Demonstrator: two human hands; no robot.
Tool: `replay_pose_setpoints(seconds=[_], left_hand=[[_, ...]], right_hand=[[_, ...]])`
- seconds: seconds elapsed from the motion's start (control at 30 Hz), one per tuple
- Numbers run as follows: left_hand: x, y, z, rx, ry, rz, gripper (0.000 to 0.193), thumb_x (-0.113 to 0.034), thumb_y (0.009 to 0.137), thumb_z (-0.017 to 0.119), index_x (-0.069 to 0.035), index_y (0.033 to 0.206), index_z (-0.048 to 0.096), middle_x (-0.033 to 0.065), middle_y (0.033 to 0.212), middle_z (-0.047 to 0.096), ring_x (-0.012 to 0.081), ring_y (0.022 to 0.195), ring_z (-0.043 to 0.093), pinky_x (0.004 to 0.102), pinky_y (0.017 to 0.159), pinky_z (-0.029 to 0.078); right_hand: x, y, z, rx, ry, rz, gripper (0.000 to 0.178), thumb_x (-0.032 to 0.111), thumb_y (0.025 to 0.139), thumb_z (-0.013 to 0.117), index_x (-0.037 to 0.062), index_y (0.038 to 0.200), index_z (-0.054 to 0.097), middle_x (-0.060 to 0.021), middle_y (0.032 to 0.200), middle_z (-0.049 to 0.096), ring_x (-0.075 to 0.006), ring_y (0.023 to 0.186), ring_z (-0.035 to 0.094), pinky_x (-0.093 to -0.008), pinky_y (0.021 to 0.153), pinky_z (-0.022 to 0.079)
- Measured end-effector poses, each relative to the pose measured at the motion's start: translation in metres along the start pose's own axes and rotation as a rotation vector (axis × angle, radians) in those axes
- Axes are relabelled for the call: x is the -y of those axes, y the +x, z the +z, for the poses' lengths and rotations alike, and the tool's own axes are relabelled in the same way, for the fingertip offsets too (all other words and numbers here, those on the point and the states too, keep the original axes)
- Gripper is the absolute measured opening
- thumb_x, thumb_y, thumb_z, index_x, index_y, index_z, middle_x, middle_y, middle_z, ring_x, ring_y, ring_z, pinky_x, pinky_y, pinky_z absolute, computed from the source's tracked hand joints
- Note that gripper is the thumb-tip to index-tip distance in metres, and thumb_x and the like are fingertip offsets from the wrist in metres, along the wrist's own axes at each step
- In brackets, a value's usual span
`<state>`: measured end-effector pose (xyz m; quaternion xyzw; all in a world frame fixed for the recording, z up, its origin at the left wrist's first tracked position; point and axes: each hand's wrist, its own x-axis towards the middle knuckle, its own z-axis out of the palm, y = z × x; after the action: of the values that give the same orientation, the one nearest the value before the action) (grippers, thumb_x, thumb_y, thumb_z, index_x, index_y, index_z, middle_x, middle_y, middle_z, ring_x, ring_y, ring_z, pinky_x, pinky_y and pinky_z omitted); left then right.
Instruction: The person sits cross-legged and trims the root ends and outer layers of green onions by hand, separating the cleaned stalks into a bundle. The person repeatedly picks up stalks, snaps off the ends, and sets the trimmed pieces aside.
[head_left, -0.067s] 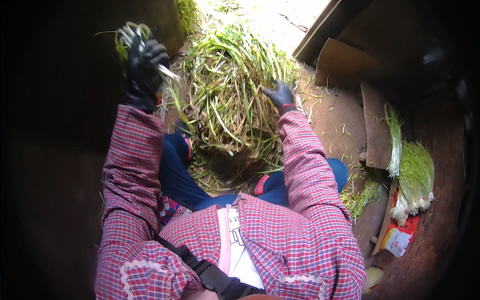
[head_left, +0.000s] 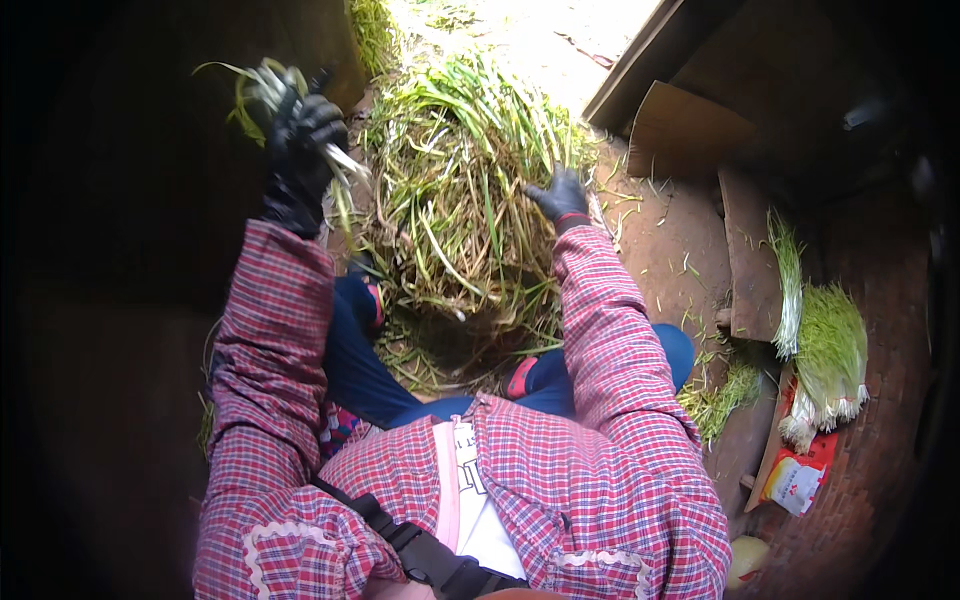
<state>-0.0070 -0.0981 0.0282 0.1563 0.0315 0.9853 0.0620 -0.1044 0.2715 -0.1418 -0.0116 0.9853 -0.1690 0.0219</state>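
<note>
My left hand [head_left: 308,135], in a black glove, is raised left of the heap and closed round a small bunch of long greens with white stalks [head_left: 268,85]. Pale stalk ends and a few limp leaves hang out below the fist. Between my knees lies a large heap of tangled green and brown stalks [head_left: 455,190]. My gloved right hand [head_left: 562,195] touches the heap's right side, thumb apart from the fingers and nothing visible in it; its fingertips are partly lost against the greens.
At the right lie tidy bundles of white-rooted greens [head_left: 832,345] beside a red and white packet [head_left: 797,482]. Cardboard pieces [head_left: 685,130] stand at the upper right. Loose trimmings [head_left: 725,395] scatter over the brown floor [head_left: 670,235]. Dark wall-like surfaces flank the left.
My left hand has shifted slightly right and down with the bunch, and one finger now sticks up. My right hand has barely moved.
</note>
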Motion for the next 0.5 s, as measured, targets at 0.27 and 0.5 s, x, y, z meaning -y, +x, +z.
replay_pose_setpoints(seconds=[0.27,0.5], left_hand=[[0.046,0.019,-0.001,-0.368,0.190,-0.002,0.040,-0.012,0.095,0.039,0.001,0.132,0.035,0.0021,0.082,0.050,0.0104,0.077,0.048,0.0214,0.059,0.044],[0.050,0.024,-0.002,-0.198,0.235,-0.100,0.030,-0.009,0.095,0.036,0.001,0.123,0.041,-0.0001,0.069,0.040,0.0055,0.054,0.037,0.0176,0.041,0.036]], right_hand=[[0.012,0.006,-0.014,0.138,0.104,-0.007,0.082,0.036,0.064,0.075,0.0149,0.133,0.035,-0.0196,0.099,0.061,-0.0328,0.087,0.061,-0.0391,0.078,0.049],[0.033,-0.089,-0.005,0.040,-0.154,-0.567,0.062,0.025,0.070,0.070,0.0169,0.126,0.044,-0.0097,0.096,0.057,-0.0248,0.073,0.061,-0.0384,0.059,0.051]])
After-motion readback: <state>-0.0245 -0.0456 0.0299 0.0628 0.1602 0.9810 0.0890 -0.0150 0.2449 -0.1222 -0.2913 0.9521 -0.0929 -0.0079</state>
